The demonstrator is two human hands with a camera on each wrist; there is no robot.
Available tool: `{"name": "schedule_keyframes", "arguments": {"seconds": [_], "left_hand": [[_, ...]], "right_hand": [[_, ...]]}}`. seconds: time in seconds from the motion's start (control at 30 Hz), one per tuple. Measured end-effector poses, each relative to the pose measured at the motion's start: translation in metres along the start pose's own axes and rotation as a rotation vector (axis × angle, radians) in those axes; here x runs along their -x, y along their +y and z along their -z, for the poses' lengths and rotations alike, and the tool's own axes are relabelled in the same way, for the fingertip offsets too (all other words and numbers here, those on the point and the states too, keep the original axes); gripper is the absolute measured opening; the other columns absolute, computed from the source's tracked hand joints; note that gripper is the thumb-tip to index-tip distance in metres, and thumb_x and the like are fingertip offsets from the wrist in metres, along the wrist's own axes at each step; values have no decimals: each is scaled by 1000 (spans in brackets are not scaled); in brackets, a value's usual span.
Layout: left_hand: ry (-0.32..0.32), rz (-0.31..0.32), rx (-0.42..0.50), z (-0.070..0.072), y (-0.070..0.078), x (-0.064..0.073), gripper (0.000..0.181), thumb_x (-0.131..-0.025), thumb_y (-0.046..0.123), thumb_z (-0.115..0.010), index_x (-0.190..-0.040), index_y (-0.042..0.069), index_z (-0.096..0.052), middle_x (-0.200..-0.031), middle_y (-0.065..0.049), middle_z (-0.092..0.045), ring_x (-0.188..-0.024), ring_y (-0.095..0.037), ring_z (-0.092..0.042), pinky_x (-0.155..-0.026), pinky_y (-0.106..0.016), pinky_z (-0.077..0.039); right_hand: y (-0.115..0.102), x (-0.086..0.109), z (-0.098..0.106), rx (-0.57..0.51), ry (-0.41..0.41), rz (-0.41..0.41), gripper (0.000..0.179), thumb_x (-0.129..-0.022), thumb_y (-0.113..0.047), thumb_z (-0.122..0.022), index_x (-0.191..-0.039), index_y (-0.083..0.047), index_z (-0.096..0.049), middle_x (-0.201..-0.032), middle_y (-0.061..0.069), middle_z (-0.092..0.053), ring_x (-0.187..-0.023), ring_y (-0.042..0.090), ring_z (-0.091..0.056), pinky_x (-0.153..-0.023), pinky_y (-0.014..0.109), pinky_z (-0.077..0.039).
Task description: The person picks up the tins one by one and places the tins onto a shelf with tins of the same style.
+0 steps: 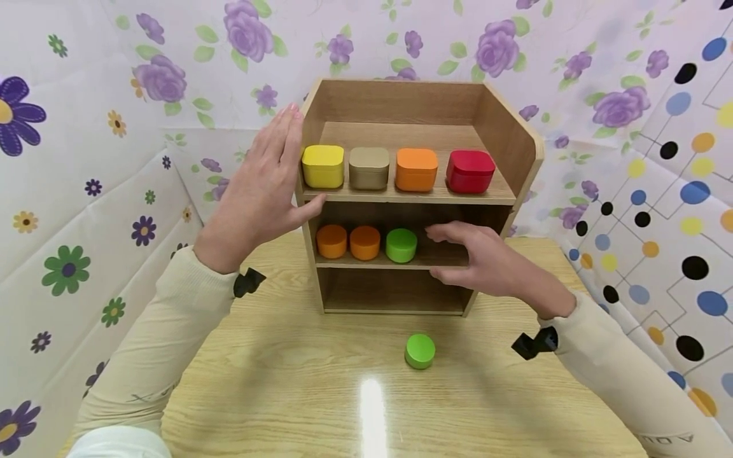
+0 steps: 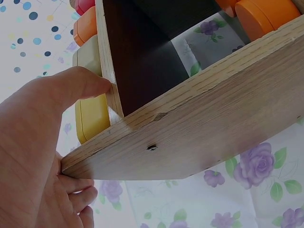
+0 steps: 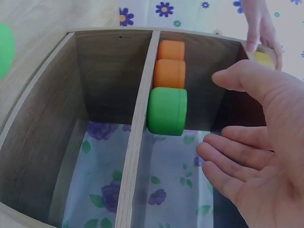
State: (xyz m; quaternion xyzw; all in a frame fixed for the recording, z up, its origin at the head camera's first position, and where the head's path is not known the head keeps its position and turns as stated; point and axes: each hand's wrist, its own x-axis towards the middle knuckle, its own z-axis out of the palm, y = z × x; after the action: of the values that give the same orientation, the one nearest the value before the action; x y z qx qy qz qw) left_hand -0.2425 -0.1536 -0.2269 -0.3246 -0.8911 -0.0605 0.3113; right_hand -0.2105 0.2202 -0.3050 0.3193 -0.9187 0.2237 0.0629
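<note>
A small wooden shelf unit (image 1: 401,194) stands on the table. My left hand (image 1: 260,184) holds its left side panel, the thumb over the front edge by the top board and the fingers along the outer side. On the middle board sit two orange round containers (image 1: 332,242) and a green round container (image 1: 401,245), side by side. To the right of the green one is my right hand (image 1: 487,261), thumb and fingers apart and holding nothing. In the right wrist view a gap shows between the fingers and the green container (image 3: 167,111). Another green round container (image 1: 420,351) lies on the table in front.
Along the top board stand a yellow box (image 1: 323,166), a khaki box (image 1: 369,168), an orange box (image 1: 416,170) and a red box (image 1: 470,172). Patterned sheets (image 1: 630,127) hang behind and at both sides. The wooden table (image 1: 298,394) reflects a bright light.
</note>
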Motion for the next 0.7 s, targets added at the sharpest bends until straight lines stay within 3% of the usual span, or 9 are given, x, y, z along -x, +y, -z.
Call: {"name": "schedule_keyframes", "arguments": {"seconds": [0.2, 0.33, 0.57, 0.7], "left_hand": [[-9, 9, 2, 0, 1, 0, 111, -93, 40, -75, -166, -9, -7, -176, -27, -12, -165, -40, -15, -138, -46, -10], [-15, 13, -1, 0, 1, 0, 111, -93, 40, -75, -166, -9, -7, -176, -27, -12, -165, -40, -15, -138, -47, -10], [-23, 26, 4, 1, 1, -1, 111, -93, 40, -75, -166, -8, -7, -176, -26, -11, -165, -40, -15, -138, -46, -10], [-32, 31, -6, 1, 1, -1, 112, -93, 41, -75, -166, -8, -6, -176, -27, -12, -165, -40, -14, -138, -46, -9]], "right_hand": [[-1, 21, 1, -14, -36, 1, 65, -91, -29, -84, -147, -7, -59, -144, 12, -67, -134, 30, -63, -113, 54, -53], [4, 31, -7, -44, -24, 37, 65, -88, -28, -87, -146, -9, -61, -143, 11, -68, -131, 28, -65, -106, 49, -58], [21, 45, -33, -51, -24, 153, 65, -85, -26, -89, -143, -8, -63, -141, 4, -69, -129, 23, -67, -105, 48, -59], [30, 52, -54, -76, -49, 171, 66, -84, -26, -90, -142, -10, -64, -140, 4, -70, -129, 23, -67, -105, 47, -59]]}}
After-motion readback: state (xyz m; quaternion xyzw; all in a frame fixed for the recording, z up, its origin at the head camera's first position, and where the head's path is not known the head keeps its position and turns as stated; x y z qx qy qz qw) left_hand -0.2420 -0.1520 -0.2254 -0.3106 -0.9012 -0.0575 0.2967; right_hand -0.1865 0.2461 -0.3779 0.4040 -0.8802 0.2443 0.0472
